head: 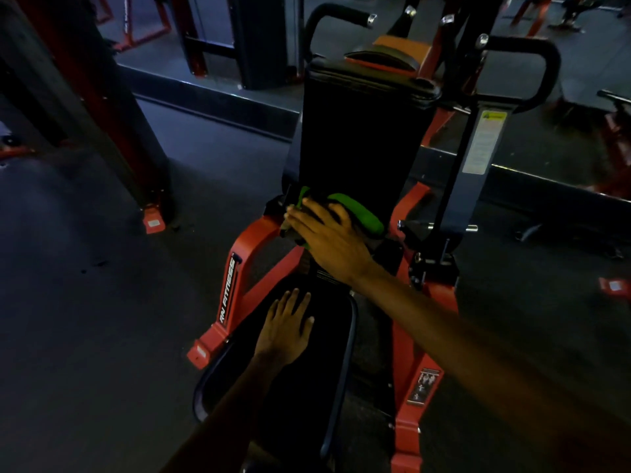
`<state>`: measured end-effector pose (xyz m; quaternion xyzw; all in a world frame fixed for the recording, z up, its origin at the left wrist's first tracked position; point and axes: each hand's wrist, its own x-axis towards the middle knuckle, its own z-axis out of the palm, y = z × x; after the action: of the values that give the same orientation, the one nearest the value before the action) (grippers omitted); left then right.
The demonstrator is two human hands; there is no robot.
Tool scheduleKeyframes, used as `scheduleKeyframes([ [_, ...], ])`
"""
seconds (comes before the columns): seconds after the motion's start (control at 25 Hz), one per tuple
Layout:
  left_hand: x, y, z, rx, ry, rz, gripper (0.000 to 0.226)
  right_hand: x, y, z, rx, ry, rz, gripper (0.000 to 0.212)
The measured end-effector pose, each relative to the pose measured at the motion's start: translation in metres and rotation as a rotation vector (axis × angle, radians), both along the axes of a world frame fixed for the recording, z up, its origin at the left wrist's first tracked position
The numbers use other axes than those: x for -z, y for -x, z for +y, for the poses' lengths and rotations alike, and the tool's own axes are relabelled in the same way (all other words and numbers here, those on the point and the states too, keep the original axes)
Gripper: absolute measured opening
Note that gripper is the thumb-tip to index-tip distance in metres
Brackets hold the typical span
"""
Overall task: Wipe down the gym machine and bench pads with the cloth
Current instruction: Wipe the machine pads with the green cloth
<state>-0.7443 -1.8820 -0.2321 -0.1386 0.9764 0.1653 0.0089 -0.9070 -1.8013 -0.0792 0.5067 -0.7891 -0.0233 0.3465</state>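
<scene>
"RN FITNESS" in white on red frame (pixel 253 248), 9 o'clock of seat pad (pixel 300 397); yellow-topped label (pixel 485 141) at 2 o'clock, text unreadable. Green cloth (pixel 362 213) at foot of back pad (pixel 362 138), pressed under right hand (pixel 327 237), fingers spread. Left hand (pixel 286 329) flat on seat pad, fingers straight. Black handle (pixel 551 66) at 1 o'clock

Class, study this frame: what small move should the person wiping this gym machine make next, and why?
Probably sweep the green cloth upward. The right hand presses it flat at the foot of the black upright back pad, so most of that pad lies above it, while the left hand braces flat on the black seat pad.
</scene>
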Motion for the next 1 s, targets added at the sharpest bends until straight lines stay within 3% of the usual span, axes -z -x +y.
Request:
scheduleKeyframes([
  [0.12,-0.001,-0.001,-0.001,-0.004,-0.013,0.008,0.063,-0.006,-0.002,-0.037,-0.028,-0.254,0.056,0.048],
  [0.24,-0.001,-0.002,-0.002,0.007,-0.01,-0.008,0.062,0.002,-0.002,-0.016,-0.059,-0.427,0.116,0.048],
  [0.4,-0.001,-0.002,-0.001,0.014,-0.004,-0.013,0.065,0.004,0.003,0.034,-0.143,-0.373,0.12,0.053],
  [0.52,-0.001,-0.002,0.0,0.016,-0.01,-0.017,0.067,0.012,0.004,0.011,-0.136,-0.42,0.133,0.046],
  [0.72,0.002,-0.002,-0.003,0.024,-0.003,0.019,0.065,0.022,-0.008,-0.025,-0.07,-0.528,0.064,0.057],
  [1.0,0.003,-0.001,-0.002,0.034,0.002,0.009,0.071,0.034,0.008,0.081,-0.189,-0.413,0.084,0.05],
])
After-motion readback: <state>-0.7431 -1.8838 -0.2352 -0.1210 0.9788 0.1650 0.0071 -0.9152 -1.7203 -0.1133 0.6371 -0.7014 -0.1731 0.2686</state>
